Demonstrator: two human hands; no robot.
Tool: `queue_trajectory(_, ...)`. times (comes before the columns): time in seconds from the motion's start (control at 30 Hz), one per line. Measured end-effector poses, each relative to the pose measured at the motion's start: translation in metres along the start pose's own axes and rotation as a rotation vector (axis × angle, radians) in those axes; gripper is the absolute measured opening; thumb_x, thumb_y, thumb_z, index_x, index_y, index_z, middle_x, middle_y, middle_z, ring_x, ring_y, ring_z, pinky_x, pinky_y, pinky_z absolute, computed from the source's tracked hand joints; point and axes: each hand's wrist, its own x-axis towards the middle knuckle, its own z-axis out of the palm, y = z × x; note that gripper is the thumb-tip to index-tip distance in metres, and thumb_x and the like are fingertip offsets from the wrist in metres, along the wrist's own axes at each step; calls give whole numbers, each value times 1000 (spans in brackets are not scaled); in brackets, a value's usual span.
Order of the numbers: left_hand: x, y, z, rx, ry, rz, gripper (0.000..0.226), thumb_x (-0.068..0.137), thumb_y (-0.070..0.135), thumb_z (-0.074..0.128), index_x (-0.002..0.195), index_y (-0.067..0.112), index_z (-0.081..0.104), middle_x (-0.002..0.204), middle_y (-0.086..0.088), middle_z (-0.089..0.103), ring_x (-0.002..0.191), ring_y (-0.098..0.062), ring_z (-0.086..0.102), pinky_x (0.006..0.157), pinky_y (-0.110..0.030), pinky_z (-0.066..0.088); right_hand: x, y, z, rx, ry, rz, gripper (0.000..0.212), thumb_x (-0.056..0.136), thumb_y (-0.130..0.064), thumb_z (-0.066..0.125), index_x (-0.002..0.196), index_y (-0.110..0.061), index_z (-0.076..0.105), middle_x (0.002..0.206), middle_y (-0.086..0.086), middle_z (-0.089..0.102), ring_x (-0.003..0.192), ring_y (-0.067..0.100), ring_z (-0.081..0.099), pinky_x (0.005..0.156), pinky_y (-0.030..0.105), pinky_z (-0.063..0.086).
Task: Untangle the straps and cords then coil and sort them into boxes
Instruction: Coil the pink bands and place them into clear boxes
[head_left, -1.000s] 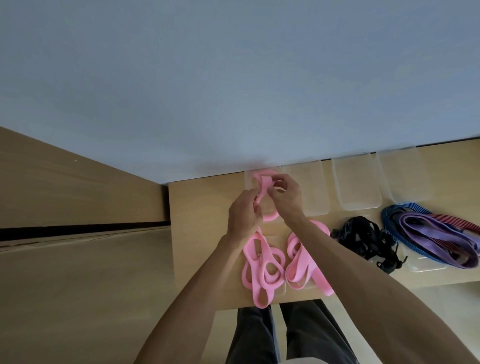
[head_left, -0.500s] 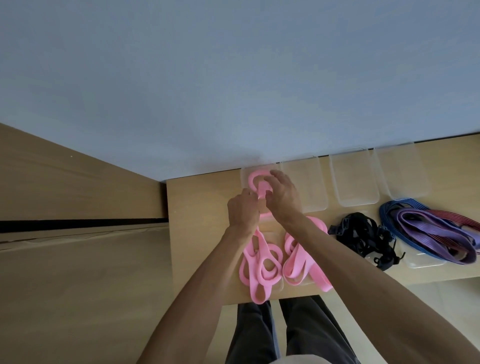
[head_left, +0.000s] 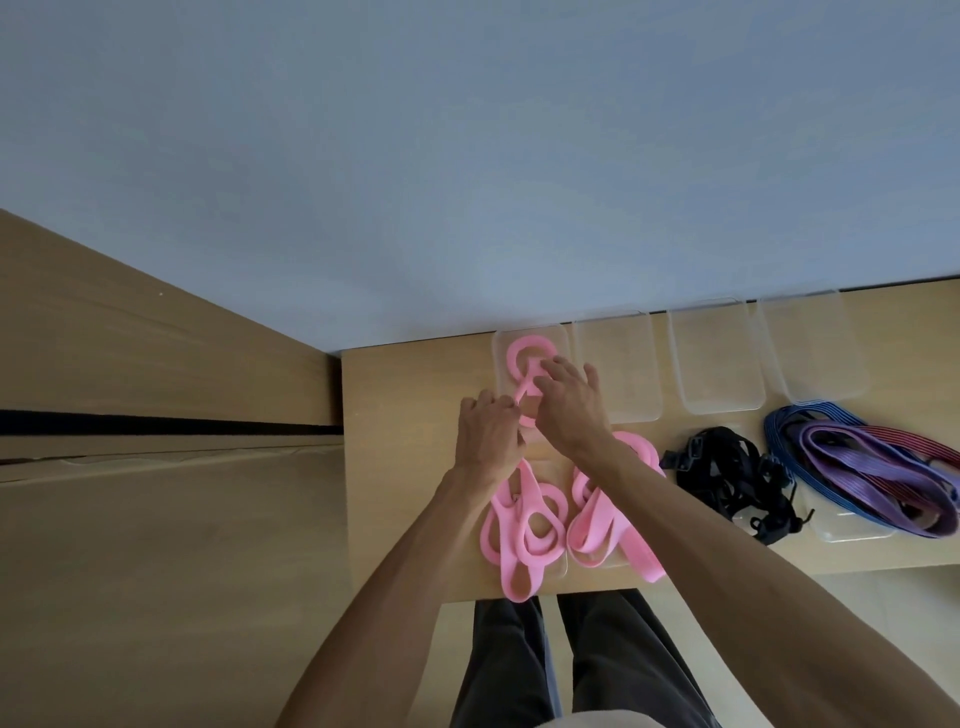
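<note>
A coiled pink strap (head_left: 523, 354) lies in the leftmost clear box (head_left: 501, 364) at the back of the table. My right hand (head_left: 569, 405) rests on the coil with fingers spread, pressing it into the box. My left hand (head_left: 488, 434) pinches the strap's near end at the box's front edge. Two more pink straps lie close to the table's front edge: one looped (head_left: 522, 530), one folded (head_left: 602, 525). A black strap tangle (head_left: 732, 478) and a purple and blue cord bundle (head_left: 872, 467) lie to the right.
Three empty clear boxes (head_left: 618, 364) (head_left: 714, 358) (head_left: 810, 348) stand in a row at the back, against the wall. A clear lid (head_left: 852, 530) lies under the purple bundle. The wooden table (head_left: 405, 467) ends just left of my left hand; my legs are below its front edge.
Both hands have lowered the pink coil from above the table into the leftmost box. My right hand's fingers have spread over it.
</note>
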Motion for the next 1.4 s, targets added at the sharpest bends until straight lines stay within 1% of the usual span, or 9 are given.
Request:
queue_trajectory(0.17,-22,-10,4,-314,270,-84,34,70,-13,64,95,9,71,104,-4,64,91,-22,60,58,-33,53,-22,-4,-1,221,246,28,39,67,15,62,101,-1,69,111,17,69,94,38,66,80,48,55)
queue_trajectory(0.27,-37,-14,-2,-436,293,-281,31,73,-11,58,95,8,67,100,-6,61,82,-22,61,60,-31,50,-43,-19,-4,275,147,5,33,76,12,57,101,-5,70,99,11,70,74,36,66,59,39,52)
queue_trajectory(0.5,-71,-17,14,-539,-235,-531,10,86,7,52,82,15,57,80,-1,62,75,-22,59,60,-30,42,-77,-30,-3,283,-403,253,29,88,-10,51,111,-13,67,107,7,71,87,26,65,72,36,53)
queue_trajectory(0.77,-74,-17,31,-855,-167,-675,10,75,9,63,71,18,62,69,6,64,65,-17,58,56,-27,41,-83,-30,24,408,-340,364,35,83,-8,60,117,-13,61,99,8,71,82,26,66,73,39,57)
queue_trajectory(0.9,-82,-18,28,-796,-72,-607,15,81,12,57,67,15,62,63,3,62,60,-18,56,52,-31,37,-86,-32,21,424,-327,416,17,87,-11,57,94,-16,71,85,3,72,66,19,62,58,29,48)
queue_trajectory(1.03,-84,-27,22,-898,-104,-602,9,79,15,56,79,13,65,77,-1,68,76,-24,64,62,-31,45,-87,-39,10,505,-277,362,8,93,-16,52,85,-16,56,79,1,63,69,20,58,59,31,42)
queue_trajectory(1.2,-75,-33,-4,-985,-140,-468,42,86,14,64,128,20,62,114,8,64,105,-12,62,92,-27,50,-84,-64,-14,623,-231,223,18,82,-7,54,68,-15,58,60,-3,57,53,8,45,56,26,37)
queue_trajectory(1.33,-78,-37,-26,-902,-108,-333,10,83,29,63,82,23,71,71,14,67,71,-9,61,62,-22,43,-80,-90,-56,725,-214,138,20,75,-2,53,55,-5,51,52,3,42,44,5,30,48,22,27)
queue_trajectory(1.4,-81,-42,-27,-880,-115,-317,10,84,26,65,76,22,69,70,10,68,70,-14,64,64,-30,48,-77,-97,-78,787,-201,114,24,74,-1,52,51,-9,48,52,8,44,47,7,34,48,23,33)
